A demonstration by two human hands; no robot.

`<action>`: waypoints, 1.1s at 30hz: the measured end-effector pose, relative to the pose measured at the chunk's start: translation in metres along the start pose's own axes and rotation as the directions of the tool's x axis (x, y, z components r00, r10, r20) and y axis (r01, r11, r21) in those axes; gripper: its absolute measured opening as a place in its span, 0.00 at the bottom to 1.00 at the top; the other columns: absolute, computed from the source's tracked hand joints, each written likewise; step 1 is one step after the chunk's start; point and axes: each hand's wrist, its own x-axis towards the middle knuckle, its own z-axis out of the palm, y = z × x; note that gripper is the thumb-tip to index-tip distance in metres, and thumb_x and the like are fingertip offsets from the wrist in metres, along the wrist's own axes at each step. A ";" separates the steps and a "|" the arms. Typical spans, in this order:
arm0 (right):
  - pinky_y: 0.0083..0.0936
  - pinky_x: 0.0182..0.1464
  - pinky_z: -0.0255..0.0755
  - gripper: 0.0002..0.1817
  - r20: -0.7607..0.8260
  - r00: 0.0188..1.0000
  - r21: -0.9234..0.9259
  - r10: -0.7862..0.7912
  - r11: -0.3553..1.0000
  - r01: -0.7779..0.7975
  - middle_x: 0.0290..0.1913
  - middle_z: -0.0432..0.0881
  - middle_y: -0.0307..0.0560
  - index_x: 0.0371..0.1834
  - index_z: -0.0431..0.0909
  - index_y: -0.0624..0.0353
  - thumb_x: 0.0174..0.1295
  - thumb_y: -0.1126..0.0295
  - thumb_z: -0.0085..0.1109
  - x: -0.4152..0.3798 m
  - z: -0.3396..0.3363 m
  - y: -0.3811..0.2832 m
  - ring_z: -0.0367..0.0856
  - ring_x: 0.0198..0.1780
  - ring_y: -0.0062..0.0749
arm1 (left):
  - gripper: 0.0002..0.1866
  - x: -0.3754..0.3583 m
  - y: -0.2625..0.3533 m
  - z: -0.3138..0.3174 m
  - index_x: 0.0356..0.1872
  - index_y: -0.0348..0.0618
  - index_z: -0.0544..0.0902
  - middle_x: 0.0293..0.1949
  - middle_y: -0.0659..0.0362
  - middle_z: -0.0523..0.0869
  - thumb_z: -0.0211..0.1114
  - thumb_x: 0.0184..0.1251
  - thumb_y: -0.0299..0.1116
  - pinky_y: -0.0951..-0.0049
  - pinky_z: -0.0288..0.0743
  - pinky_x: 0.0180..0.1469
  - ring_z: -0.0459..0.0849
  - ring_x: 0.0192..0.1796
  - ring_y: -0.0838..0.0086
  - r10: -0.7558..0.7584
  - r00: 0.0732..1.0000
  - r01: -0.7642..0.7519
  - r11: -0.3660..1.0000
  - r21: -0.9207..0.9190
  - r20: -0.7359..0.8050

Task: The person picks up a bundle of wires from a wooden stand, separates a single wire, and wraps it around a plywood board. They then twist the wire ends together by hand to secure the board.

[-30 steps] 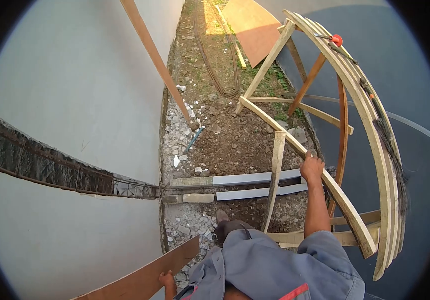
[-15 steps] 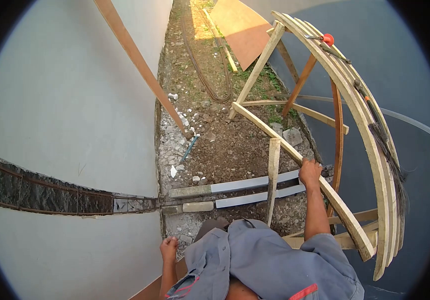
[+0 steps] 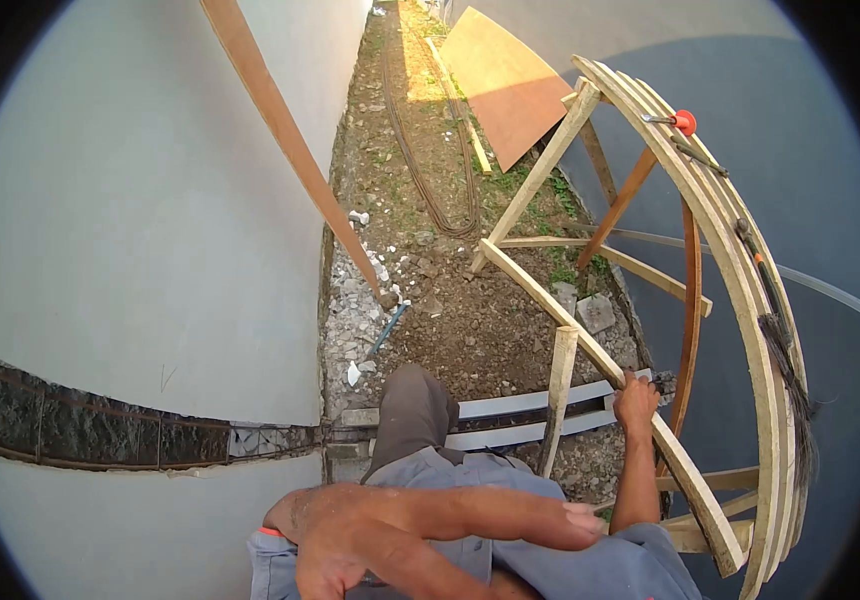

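1. Head view: Right hand (image 3: 637,402) wraps the sloping rail (image 3: 550,308) of the wooden frame; left hand (image 3: 355,530), fingers spread, reaches across the torso, apparently grasping nothing.
2. Head view: The person seems to be bracing at the rail; moving on calls for a firm hold and sure footing.
3. Head view: Moments earlier, the left hand was low at the side, fingers curled; the knee (image 3: 415,405) now shows higher.

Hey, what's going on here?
A person's right hand grips a sloping wooden bar on a wooden trestle. Their left hand is open close to the camera, with nothing visible in it. A red-guarded tool and dark wires lie on the trestle's planks.
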 end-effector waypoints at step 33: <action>0.45 0.48 0.81 0.12 0.171 0.523 -0.069 0.835 0.540 -0.839 0.44 0.86 0.58 0.46 0.82 0.60 0.61 0.69 0.58 0.130 0.012 -0.078 0.86 0.45 0.54 | 0.24 0.231 -0.115 -0.591 0.55 0.35 0.76 0.65 0.31 0.69 0.74 0.58 0.31 0.48 0.72 0.64 0.75 0.65 0.42 -0.726 0.686 0.715 0.682 -0.153 -0.034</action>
